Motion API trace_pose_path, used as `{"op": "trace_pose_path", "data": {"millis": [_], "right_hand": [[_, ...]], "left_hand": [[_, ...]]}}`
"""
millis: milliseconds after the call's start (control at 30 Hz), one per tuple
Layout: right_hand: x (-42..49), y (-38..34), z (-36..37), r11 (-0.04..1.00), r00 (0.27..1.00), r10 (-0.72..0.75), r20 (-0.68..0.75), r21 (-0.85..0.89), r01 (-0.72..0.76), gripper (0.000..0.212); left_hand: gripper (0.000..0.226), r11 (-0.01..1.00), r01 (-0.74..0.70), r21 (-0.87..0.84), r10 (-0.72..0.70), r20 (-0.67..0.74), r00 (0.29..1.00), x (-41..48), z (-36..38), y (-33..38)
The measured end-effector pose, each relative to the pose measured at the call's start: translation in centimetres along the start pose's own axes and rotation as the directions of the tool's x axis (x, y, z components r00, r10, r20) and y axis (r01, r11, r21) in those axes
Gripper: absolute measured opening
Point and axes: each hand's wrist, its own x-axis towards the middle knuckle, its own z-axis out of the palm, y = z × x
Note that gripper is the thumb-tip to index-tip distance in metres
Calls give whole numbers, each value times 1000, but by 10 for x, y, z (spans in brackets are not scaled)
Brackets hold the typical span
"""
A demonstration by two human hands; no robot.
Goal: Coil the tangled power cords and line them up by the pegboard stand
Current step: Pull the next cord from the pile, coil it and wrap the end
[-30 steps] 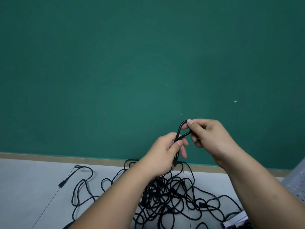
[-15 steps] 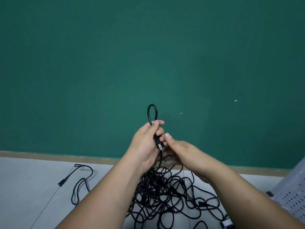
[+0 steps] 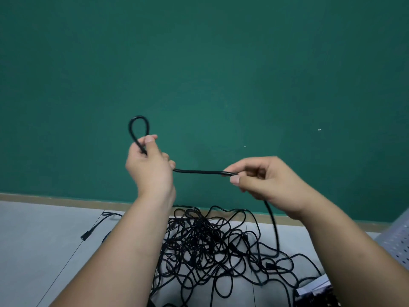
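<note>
A black power cord (image 3: 199, 172) stretches level between my two hands in front of the green wall. My left hand (image 3: 149, 167) grips it with a small loop (image 3: 139, 129) standing up above the thumb. My right hand (image 3: 265, 180) pinches the cord between thumb and forefinger, and the cord drops from under that hand down to the floor. Below lies a tangled heap of black cords (image 3: 212, 247) on the grey floor. The perforated grey pegboard stand (image 3: 398, 242) shows at the right edge.
A loose cord end with a plug (image 3: 85, 237) lies on the floor at the left. A white and dark object (image 3: 314, 289) sits at the bottom right by the heap. A tan baseboard (image 3: 66, 201) runs along the wall's foot.
My hands have moved apart: the left hand went left and up with the loop, the right hand slid right along the cord, drawing a straight length between them.
</note>
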Motion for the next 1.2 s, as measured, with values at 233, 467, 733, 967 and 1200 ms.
{"op": "trace_pose_path", "data": {"millis": [233,467,733,967,1200], "right_hand": [[2,7,-9,973,940,-168,-297,-200,111,5],[3,-2,-13,944,875,-278,-397,-279,174,4],[0,1,-18,958,878,-228,-421,-260,124,11],[0,6,-21,942,850,-206,-485,-333,39,12],[0,6,-9,886,787,-303,-538,-462,25,12]], "left_hand": [[19,947,-92,309,45,156,987,12,-12,-21],[13,747,-301,592,-82,533,842,-28,0,-42],[42,821,-13,571,-420,618,664,-64,16,-36],[53,880,-60,472,-398,798,453,-71,14,-38],[27,884,26,467,-441,814,378,-79,18,-36]]}}
